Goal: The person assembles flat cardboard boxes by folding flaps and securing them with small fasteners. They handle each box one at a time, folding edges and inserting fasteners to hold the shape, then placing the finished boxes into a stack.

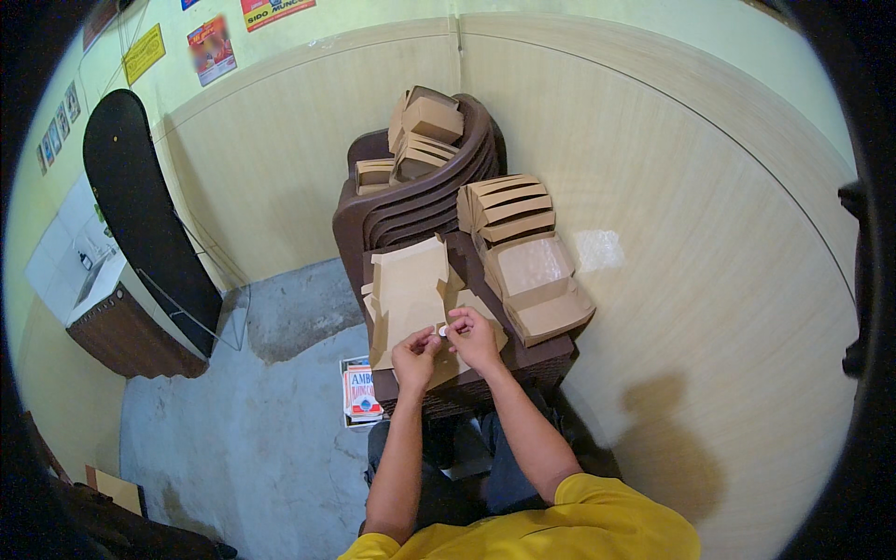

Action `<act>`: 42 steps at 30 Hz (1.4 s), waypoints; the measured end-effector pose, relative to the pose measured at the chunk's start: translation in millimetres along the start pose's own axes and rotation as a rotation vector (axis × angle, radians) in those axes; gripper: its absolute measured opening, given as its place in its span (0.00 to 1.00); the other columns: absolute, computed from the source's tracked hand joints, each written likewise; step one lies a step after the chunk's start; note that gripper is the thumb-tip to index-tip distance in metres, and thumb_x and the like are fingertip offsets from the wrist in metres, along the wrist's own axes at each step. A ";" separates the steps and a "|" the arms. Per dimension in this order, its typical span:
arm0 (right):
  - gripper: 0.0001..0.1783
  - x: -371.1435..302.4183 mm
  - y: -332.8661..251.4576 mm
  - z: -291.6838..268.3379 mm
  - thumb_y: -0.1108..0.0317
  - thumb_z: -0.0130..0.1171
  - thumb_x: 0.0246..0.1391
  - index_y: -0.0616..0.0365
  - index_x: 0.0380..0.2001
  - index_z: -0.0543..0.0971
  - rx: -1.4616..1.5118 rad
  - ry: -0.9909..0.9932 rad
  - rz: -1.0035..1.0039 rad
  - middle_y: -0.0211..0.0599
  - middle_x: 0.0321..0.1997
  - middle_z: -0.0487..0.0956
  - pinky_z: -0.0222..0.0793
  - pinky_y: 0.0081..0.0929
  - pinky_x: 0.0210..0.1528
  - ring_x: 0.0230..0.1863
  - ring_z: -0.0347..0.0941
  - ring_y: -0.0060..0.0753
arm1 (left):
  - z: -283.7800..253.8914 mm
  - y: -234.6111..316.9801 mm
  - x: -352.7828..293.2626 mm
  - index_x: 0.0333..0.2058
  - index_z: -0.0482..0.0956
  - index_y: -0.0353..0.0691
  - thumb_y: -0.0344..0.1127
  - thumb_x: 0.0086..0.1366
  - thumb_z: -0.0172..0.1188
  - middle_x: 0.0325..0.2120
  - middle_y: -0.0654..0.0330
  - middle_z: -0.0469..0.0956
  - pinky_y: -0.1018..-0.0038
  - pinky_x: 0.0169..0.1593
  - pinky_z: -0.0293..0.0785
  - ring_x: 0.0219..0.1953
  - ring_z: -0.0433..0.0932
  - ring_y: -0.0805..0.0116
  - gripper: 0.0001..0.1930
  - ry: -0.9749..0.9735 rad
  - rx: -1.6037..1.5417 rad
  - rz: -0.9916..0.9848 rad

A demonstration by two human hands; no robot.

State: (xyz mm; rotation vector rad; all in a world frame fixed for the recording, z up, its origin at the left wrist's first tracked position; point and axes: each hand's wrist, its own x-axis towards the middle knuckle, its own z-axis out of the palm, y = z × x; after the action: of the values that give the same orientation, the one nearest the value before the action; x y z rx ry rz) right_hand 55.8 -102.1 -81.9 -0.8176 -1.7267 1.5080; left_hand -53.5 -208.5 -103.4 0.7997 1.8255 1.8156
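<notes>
My left hand (415, 358) and my right hand (474, 340) meet over flat brown cardboard box blanks (409, 285), fingers pinched close together. Between the fingertips shows a small white round piece (443, 331), too small to name; the right fingers grip it. Whether the left fingertips hold part of it or something else, I cannot make out. The blanks lie on the seat of a stack of brown plastic chairs (378, 219). Right of my hands, folded cardboard boxes (532, 266) are nested in a leaning row.
More folded boxes (425, 121) are piled against the chair backs. A wood-panelled wall (672, 233) rises close on the right. On the floor by the chairs stands a container (362, 397) with printed packaging. An ironing board (140, 196) leans upright at left, beside a counter (131, 327).
</notes>
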 end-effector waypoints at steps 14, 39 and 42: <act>0.15 -4.1 8.7 -11.2 0.80 0.69 0.61 0.67 0.51 0.81 0.192 -0.083 0.007 0.37 0.37 0.86 0.85 0.23 0.39 0.37 0.84 0.25 | 3.6 7.4 -10.8 0.47 0.88 0.31 0.24 0.74 0.64 0.34 0.59 0.87 0.76 0.41 0.81 0.34 0.83 0.75 0.07 -0.103 -0.136 0.081; 0.11 -8.3 26.7 -11.9 0.75 0.71 0.61 0.69 0.45 0.86 0.049 -0.109 0.118 0.37 0.34 0.88 0.81 0.26 0.38 0.35 0.85 0.28 | 23.6 -14.7 -18.5 0.48 0.79 0.32 0.26 0.75 0.60 0.34 0.52 0.85 0.64 0.46 0.83 0.37 0.86 0.62 0.07 0.019 0.122 0.065; 0.10 -15.0 24.7 -9.6 0.73 0.73 0.59 0.65 0.43 0.88 -0.100 -0.117 0.006 0.38 0.36 0.87 0.81 0.31 0.43 0.38 0.85 0.31 | 27.2 -20.9 -14.6 0.46 0.80 0.33 0.26 0.73 0.62 0.34 0.50 0.86 0.62 0.46 0.82 0.37 0.86 0.58 0.06 0.149 0.242 0.121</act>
State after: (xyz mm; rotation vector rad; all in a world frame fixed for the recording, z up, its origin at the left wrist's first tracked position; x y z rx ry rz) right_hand 72.6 -106.0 -107.0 -0.7993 -1.8996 1.5103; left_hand -26.4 -197.6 -126.6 0.9002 2.1657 1.7911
